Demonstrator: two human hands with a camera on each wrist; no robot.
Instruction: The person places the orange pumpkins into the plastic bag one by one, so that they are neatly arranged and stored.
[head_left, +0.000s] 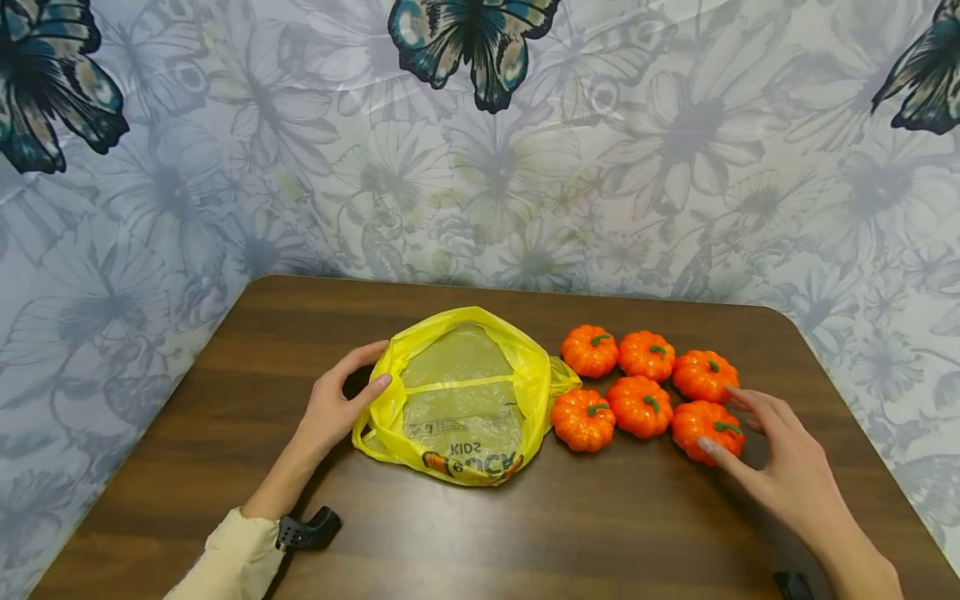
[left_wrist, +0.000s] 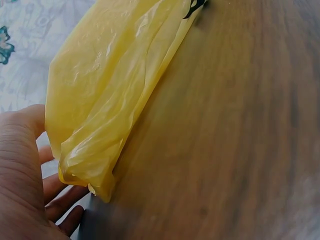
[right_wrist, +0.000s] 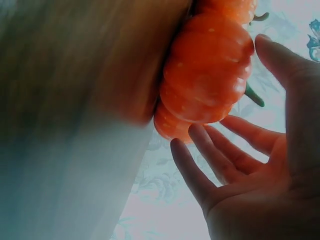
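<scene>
A yellow plastic bag [head_left: 536, 400] lies on the table with its wide mouth facing up, printed lettering showing inside. My left hand [head_left: 337, 400] is at the bag's left side, thumb and forefinger spread apart and their tips at its rim. In the left wrist view the crumpled side of the bag [left_wrist: 100, 110] covers some fingertips. Several small orange pumpkins with green stems stand in two rows right of the bag. Around the nearest right pumpkin [head_left: 697, 425] my right hand [head_left: 795, 467] is spread, thumb in front and fingers behind, close to its surface [right_wrist: 205, 75].
The brown wooden table [head_left: 450, 542] has rounded far corners and stands against a wall covering [head_left: 525, 192] with flowers and butterflies. Another pumpkin [head_left: 705, 375] sits just behind the one by my right hand. A black strap [head_left: 307, 529] is at my left wrist.
</scene>
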